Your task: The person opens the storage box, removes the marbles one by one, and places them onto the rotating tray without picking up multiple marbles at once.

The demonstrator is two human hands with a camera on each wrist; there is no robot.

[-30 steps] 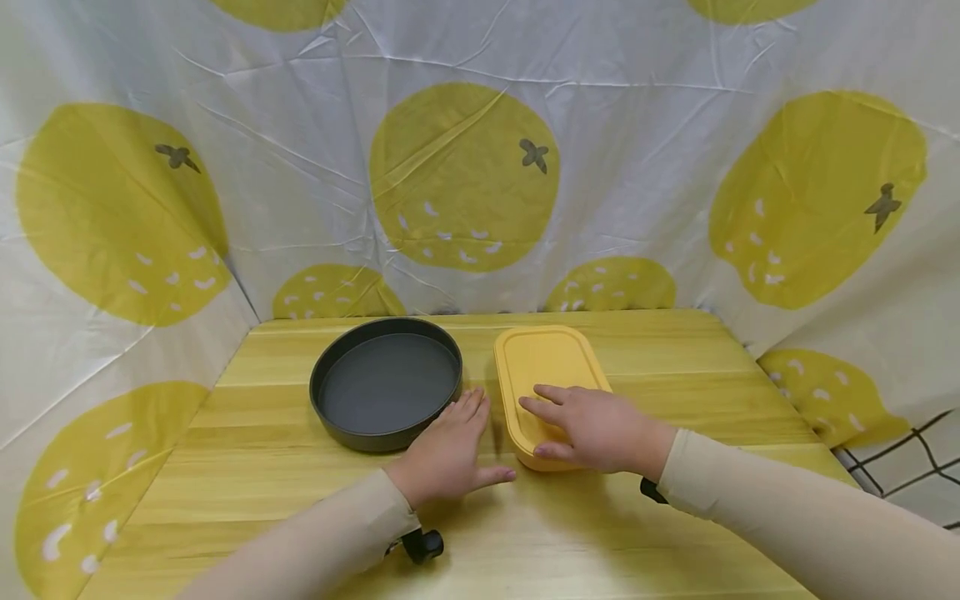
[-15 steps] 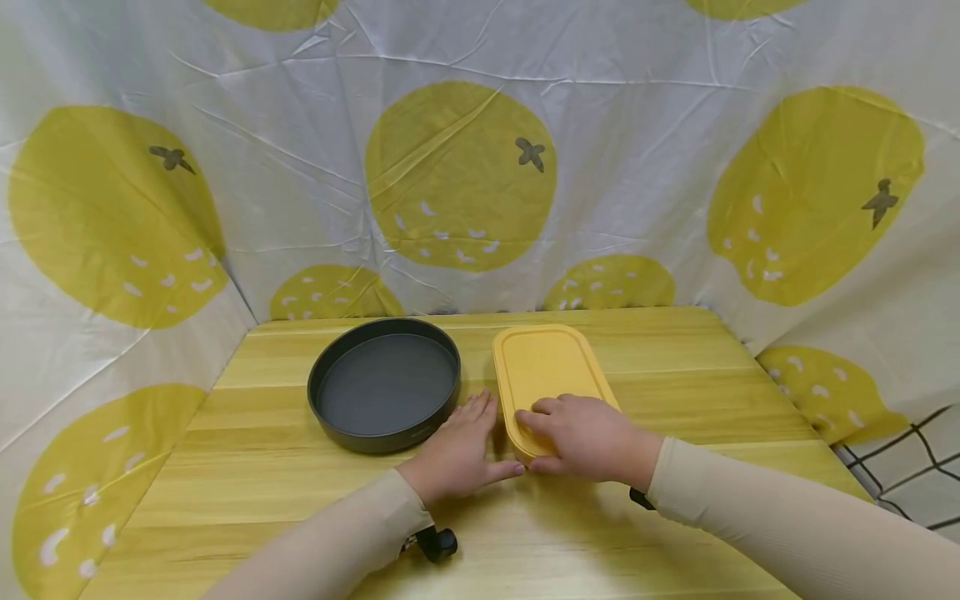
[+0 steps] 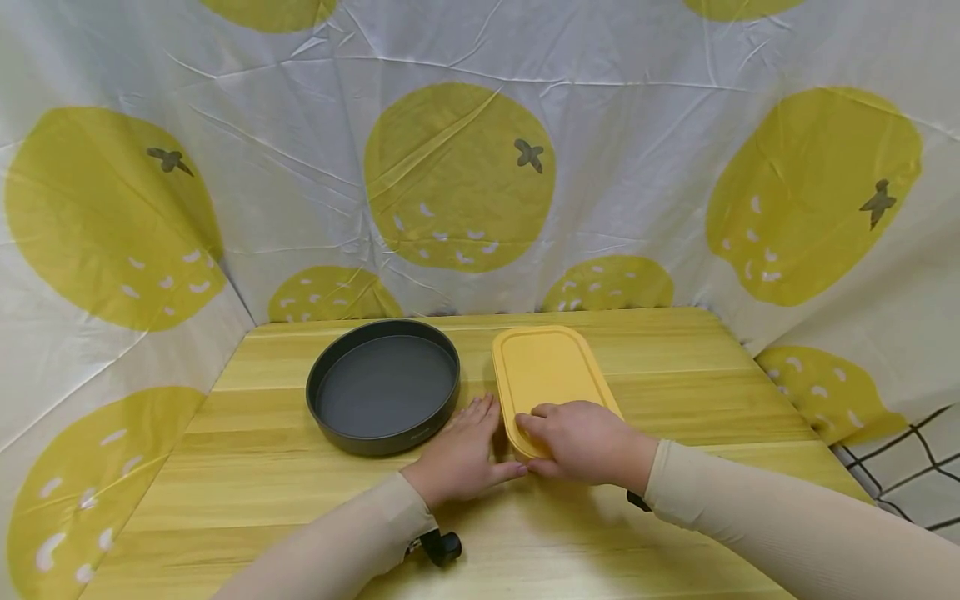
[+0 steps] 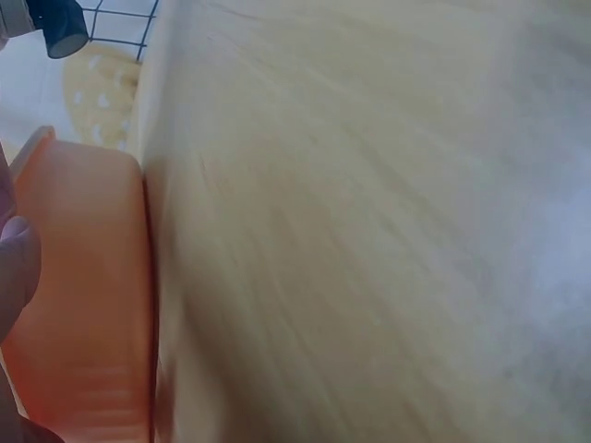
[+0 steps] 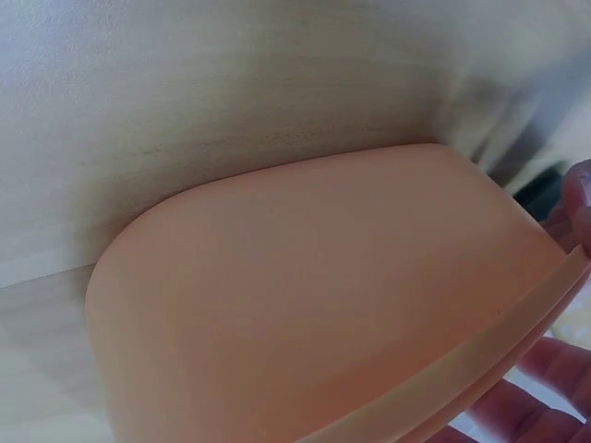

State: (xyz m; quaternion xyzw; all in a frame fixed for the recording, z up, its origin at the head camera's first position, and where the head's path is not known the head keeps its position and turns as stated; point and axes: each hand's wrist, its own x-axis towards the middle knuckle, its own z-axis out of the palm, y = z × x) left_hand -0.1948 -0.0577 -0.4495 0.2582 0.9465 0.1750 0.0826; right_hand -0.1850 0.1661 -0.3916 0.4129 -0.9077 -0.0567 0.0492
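A yellow rectangular food container (image 4: pixel 88 286) with a matching flat lid (image 3: pixel 551 362) rests on the wooden table. My right hand (image 3: pixel 585 442) is at its near end, fingers bent over the lid and thumb at the near left corner, pinching the lid's edge. In the right wrist view the lid's rim (image 5: pixel 462 369) runs between thumb and fingers. My left hand (image 3: pixel 465 454) lies along the container's left side, fingers extended, its thumb pointing to the right thumb. To its left is a round dark grey pan (image 3: pixel 384 383).
The wood-grain table (image 3: pixel 300 533) ends at the back against a white curtain (image 3: pixel 630 150) printed with yellow fruit. Black wire mesh (image 3: pixel 911 467) stands beyond the right edge. Wrist-worn black devices (image 3: pixel 441 546) stick out under the sleeves.
My right hand has drawn toward the container's near left corner, and its fingers and thumb have closed on the lid's edge. My left hand has shifted slightly right against the container's side.
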